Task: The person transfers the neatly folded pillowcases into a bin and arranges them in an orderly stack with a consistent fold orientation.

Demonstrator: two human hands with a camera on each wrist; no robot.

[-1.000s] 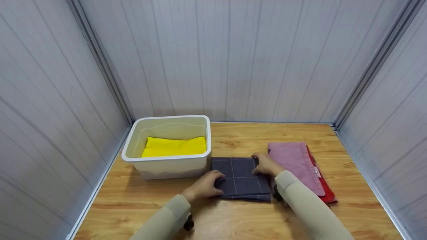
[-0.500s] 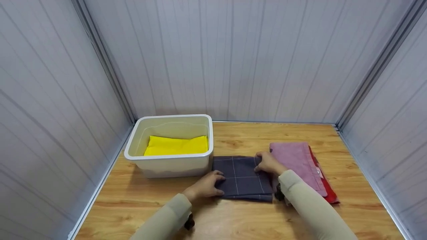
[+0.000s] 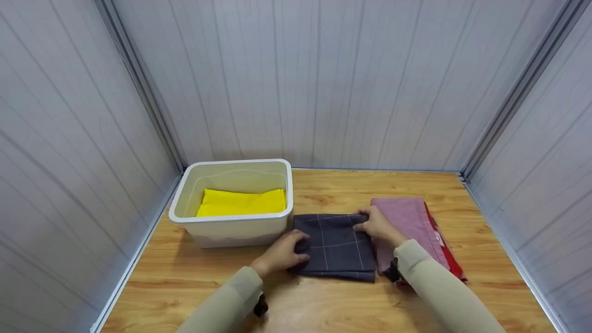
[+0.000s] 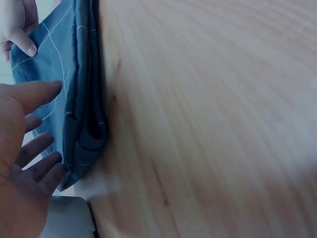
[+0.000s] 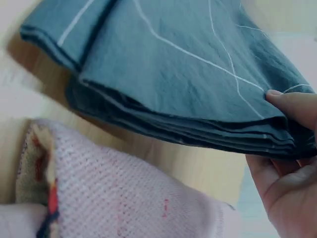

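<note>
Both hands grip the folded grey cloth (image 3: pixel 335 247): left hand (image 3: pixel 282 253) curls round its left edge, right hand (image 3: pixel 378 225) pinches its far right corner, beside pink towel (image 3: pixel 409 222).

We wear long, close-fitting sleeves of a pale beige cloth on both arms, each ending at the wrist and leaving the left hand (image 3: pixel 280 254) and right hand (image 3: pixel 378 226) bare. Under each wrist sits a small black device, strapped on just behind the cuff. Our fingers (image 4: pixel 43 90) carry no rings.
</note>
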